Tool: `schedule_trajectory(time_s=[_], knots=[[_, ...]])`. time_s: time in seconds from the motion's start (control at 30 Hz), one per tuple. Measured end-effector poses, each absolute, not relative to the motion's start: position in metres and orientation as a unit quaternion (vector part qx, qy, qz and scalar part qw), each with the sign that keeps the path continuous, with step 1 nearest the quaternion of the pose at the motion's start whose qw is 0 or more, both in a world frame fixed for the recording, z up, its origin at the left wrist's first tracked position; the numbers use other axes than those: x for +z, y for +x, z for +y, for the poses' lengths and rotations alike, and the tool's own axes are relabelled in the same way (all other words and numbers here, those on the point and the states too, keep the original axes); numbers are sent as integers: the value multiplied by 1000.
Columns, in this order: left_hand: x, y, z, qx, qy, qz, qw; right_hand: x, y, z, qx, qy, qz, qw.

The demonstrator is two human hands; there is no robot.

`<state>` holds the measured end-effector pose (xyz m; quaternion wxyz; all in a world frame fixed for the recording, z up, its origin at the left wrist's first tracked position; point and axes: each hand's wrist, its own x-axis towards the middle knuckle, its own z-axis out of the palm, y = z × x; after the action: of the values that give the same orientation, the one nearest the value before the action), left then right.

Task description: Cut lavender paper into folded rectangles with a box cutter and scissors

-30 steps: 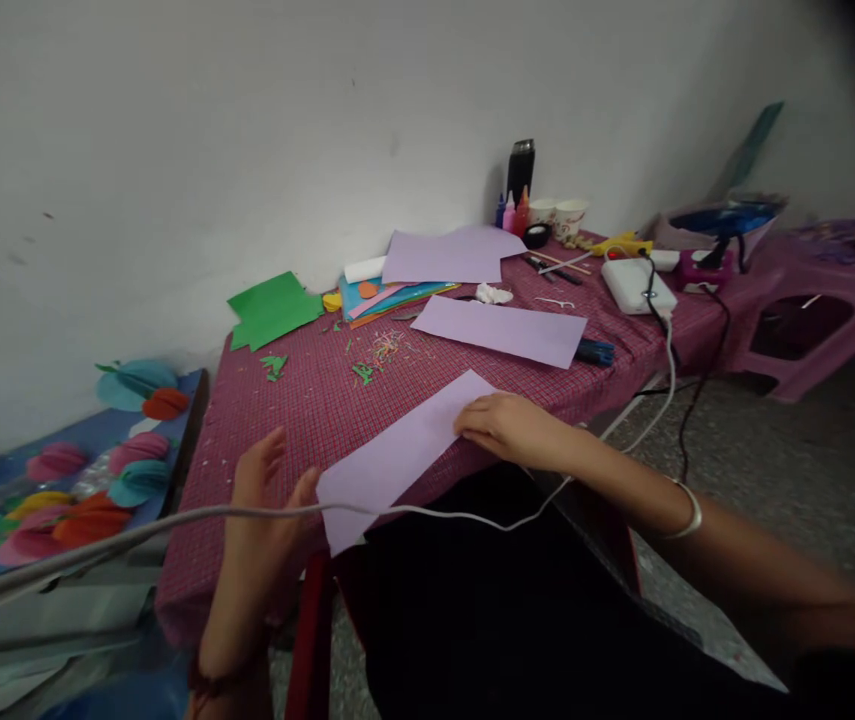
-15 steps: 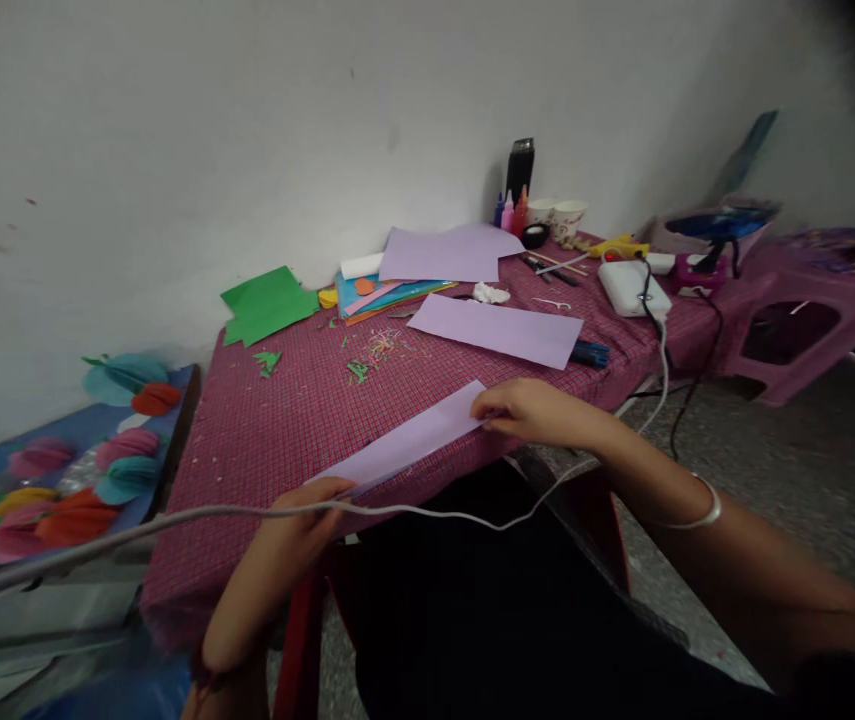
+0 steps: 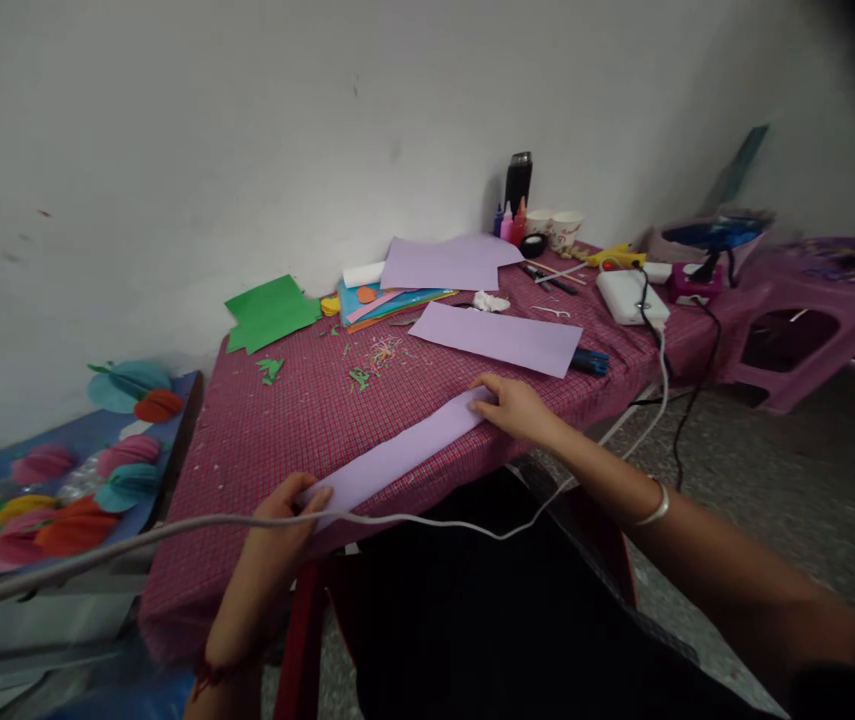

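Note:
A long strip of light purple paper (image 3: 401, 453) lies slantwise along the front edge of the table. My left hand (image 3: 286, 518) grips its near left end between thumb and fingers. At the far right end, my right hand (image 3: 513, 408) pinches the strip, thumb on the near side and fingers at the back edge. Beyond my right hand is a second purple paper piece (image 3: 498, 338), resting partly over a dark blue bundle (image 3: 590, 361). Larger purple sheets (image 3: 442, 264) lie at the back by the wall.
Green sheets (image 3: 273, 312), paper scraps (image 3: 382, 354) and glue bottles (image 3: 507, 226) are on the checked tablecloth (image 3: 247, 440). A white power bank-like box (image 3: 631, 297) has cables attached. A white cable (image 3: 427, 518) crosses before me. Paper ornaments (image 3: 78, 525) sit at left.
My left hand has shifted slightly left and turned, with its thumb now over the strip. The right hand's fingers have spread to the back edge. The strip lies flatter, showing more surface.

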<state>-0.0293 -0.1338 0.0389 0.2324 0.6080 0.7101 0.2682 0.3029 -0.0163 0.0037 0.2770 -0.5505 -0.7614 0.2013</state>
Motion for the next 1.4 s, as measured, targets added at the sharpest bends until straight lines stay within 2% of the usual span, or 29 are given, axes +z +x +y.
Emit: schedule_trajectory(time_s=[0.2,0.53,0.73,1.13,1.4], knots=[[24,-37,-130,284,605,712,215,5,304,-18,188,-555,-764,269],[18,-21,-142,150,625,763,69,8,298,-28,137,-586,-767,222],[19,-11,-138,97,623,776,0,5,300,-28,97,-588,-770,228],[21,-18,-134,98,637,764,-23,2,297,-28,71,-587,-767,250],[17,-24,-135,29,659,749,-57,4,294,-29,56,-592,-771,226]])
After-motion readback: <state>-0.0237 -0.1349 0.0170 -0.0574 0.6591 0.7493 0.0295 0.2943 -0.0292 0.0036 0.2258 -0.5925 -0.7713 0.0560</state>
